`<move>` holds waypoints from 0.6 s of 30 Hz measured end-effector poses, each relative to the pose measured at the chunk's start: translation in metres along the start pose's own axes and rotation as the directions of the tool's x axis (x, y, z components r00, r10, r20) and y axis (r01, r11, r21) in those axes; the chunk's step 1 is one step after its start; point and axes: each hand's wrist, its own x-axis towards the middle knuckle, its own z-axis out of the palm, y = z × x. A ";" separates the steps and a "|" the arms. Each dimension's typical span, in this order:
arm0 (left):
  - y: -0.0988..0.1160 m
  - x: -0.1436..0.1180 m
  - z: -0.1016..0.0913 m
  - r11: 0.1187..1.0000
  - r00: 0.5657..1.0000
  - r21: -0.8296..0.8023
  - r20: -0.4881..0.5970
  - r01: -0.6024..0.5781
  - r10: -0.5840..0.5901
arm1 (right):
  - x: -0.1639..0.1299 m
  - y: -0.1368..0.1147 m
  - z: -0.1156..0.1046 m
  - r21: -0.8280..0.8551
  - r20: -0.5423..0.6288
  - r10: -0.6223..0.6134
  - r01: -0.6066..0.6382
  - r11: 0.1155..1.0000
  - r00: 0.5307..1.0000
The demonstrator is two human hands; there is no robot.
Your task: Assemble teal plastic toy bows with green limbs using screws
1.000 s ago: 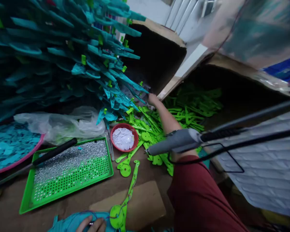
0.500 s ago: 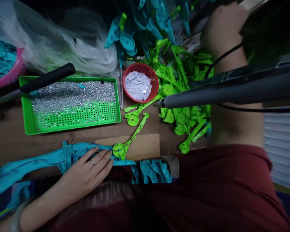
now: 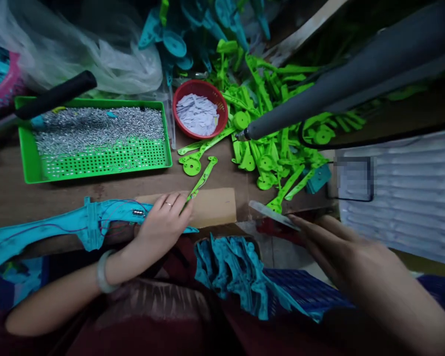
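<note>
My left hand point(image 3: 166, 217) lies over the right end of a long blue plastic shell point(image 3: 68, 225), its fingers curled on a slim green plastic part point(image 3: 203, 180). The green part's arm sticks out past my fingers; its round end is hidden. Thin dark wires run along the shell, and a small silver ribbed piece point(image 3: 138, 213) sits in it beside my hand. On the right, my right hand point(image 3: 337, 247) pinches a pale translucent flat strip point(image 3: 270, 213) by one end, near the table's front edge.
A green tray point(image 3: 96, 170) of small metal screws stands left, with a black handle point(image 3: 57, 94) across it. A red basket point(image 3: 200, 85) holds white slips. Behind are heaped green parts point(image 3: 267, 163) and an electric screwdriver point(image 3: 300, 106). Blue shells point(image 3: 230, 269) stack below the edge.
My right hand has come down from the upper right and now holds a translucent strip. My left hand has shifted onto the green part's round end. The screwdriver has tilted upward.
</note>
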 end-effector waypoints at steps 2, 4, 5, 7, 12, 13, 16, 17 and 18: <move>0.001 0.000 0.003 0.999 1.000 0.038 0.012 -0.029 0.028 | 0.012 -0.012 0.006 0.002 0.034 -0.139 0.139 0.990 0.990; 0.001 -0.001 0.002 0.996 0.999 0.077 0.019 -0.043 0.042 | 0.029 -0.020 0.013 0.021 0.005 -0.209 0.209 0.978 0.978; 0.002 -0.001 0.002 0.994 0.999 0.095 0.024 -0.048 0.046 | 0.037 -0.023 0.018 0.062 -0.019 -0.224 0.225 0.972 0.974; 0.003 -0.001 0.001 0.991 0.998 0.125 0.039 -0.052 0.047 | 0.052 -0.029 0.031 0.195 -0.049 -0.275 0.279 0.940 0.960; 0.005 0.001 0.004 0.987 0.998 0.150 0.038 -0.053 0.048 | 0.059 -0.042 0.053 0.455 -0.241 -0.132 0.232 0.860 0.962; 0.005 0.001 0.005 0.988 0.998 0.146 0.033 -0.054 0.050 | 0.055 -0.043 0.055 0.516 -0.272 -0.050 0.190 0.835 0.961; 0.005 0.000 0.007 0.993 0.999 0.103 0.012 -0.050 0.049 | 0.045 -0.042 0.061 0.748 -0.209 0.136 0.068 0.660 0.968; 0.005 0.000 0.008 0.995 0.999 0.085 -0.003 -0.053 0.053 | 0.044 -0.041 0.066 0.797 -0.178 0.168 0.042 0.603 0.970; 0.004 0.000 0.009 0.996 0.998 0.067 -0.018 -0.056 0.057 | 0.045 -0.040 0.071 0.815 -0.178 0.197 0.032 0.579 0.964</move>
